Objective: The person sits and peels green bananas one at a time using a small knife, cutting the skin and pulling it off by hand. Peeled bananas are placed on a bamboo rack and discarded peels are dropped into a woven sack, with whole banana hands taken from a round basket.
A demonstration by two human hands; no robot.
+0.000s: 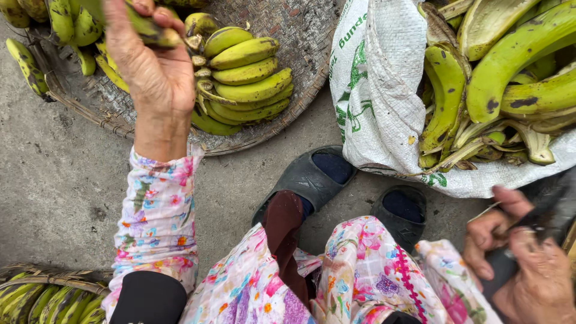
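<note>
Left hand point(153, 63): raised over round woven bamboo tray point(288, 36), fingers clamped on green-yellow banana with dark tip point(157, 33). Banana held above tray, just beside bunch of green-yellow bananas point(246, 81) lying on tray. Right hand point(528, 264): low at right, fingers closed around dark-handled tool point(540, 219); tool type unclear. White woven plastic sack point(378, 90) near right hand, filled with green banana peels point(480, 90). Grey concrete floor point(54, 180) underneath.
</note>
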